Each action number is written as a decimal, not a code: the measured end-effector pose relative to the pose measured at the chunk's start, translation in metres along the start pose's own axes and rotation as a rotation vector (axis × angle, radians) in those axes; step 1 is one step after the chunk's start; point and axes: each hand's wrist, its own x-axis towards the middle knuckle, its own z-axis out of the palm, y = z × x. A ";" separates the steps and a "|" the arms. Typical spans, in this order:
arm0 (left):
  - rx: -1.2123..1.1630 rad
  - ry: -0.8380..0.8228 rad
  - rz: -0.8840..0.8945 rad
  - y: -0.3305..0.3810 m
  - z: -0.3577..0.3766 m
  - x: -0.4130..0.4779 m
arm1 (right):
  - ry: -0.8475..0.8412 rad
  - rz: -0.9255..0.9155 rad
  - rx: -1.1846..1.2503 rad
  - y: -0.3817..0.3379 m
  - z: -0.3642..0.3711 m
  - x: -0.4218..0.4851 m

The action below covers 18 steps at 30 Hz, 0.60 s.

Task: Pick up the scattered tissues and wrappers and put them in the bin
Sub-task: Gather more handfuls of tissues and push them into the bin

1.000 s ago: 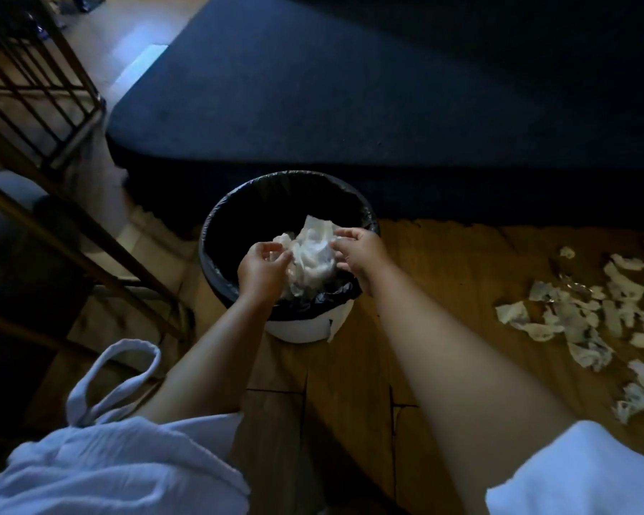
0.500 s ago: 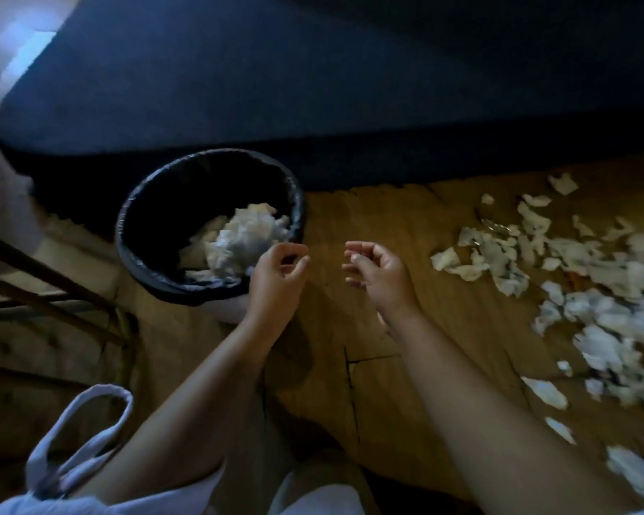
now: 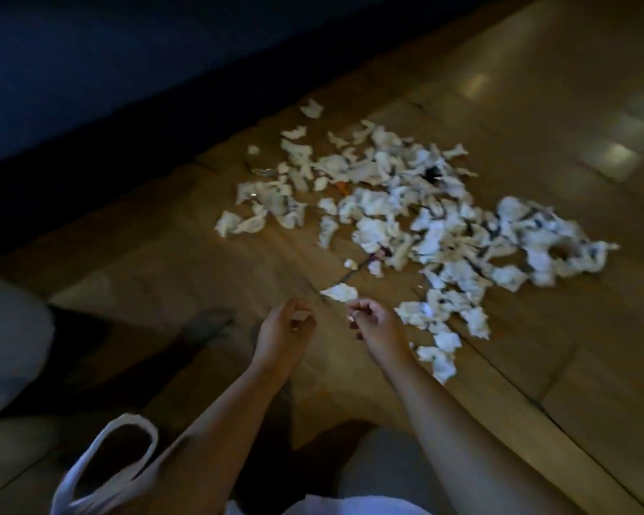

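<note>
Torn white tissues and wrappers (image 3: 424, 217) lie scattered over the wooden floor (image 3: 536, 366), from the middle to the right. One small tissue piece (image 3: 339, 291) lies just beyond my fingertips. My left hand (image 3: 287, 328) and my right hand (image 3: 369, 323) hover side by side above the floor, fingers loosely curled, with nothing visibly held. More tissue scraps (image 3: 439, 351) lie just right of my right wrist. A pale, blurred shape (image 3: 8, 347) with a dark part beside it sits at the left edge; I cannot tell if it is the bin.
A dark blue piece of furniture (image 3: 108, 68) runs along the top left, and its edge borders the tissue pile. A white bag handle (image 3: 105, 462) hangs at the bottom left by my left arm. Bare floor shows at the far right.
Both hands let go of the tissue wad into the bin, then swung right with my view. The bin has slid out to the left and the tissue pile now fills the middle.
</note>
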 end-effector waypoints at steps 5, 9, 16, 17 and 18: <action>0.181 -0.196 -0.009 0.007 0.090 0.013 | 0.128 0.149 -0.121 0.081 -0.091 0.018; 0.003 -0.248 -0.156 -0.003 0.128 0.017 | 0.218 0.293 -0.383 0.137 -0.122 0.027; 0.212 -0.327 -0.218 -0.036 0.153 0.052 | -0.086 0.217 -0.850 0.160 -0.099 0.044; 0.238 -0.307 -0.188 -0.038 0.155 0.057 | -0.078 0.208 -0.863 0.163 -0.094 0.049; 0.251 -0.292 -0.157 -0.040 0.157 0.062 | -0.055 0.171 -0.878 0.169 -0.090 0.053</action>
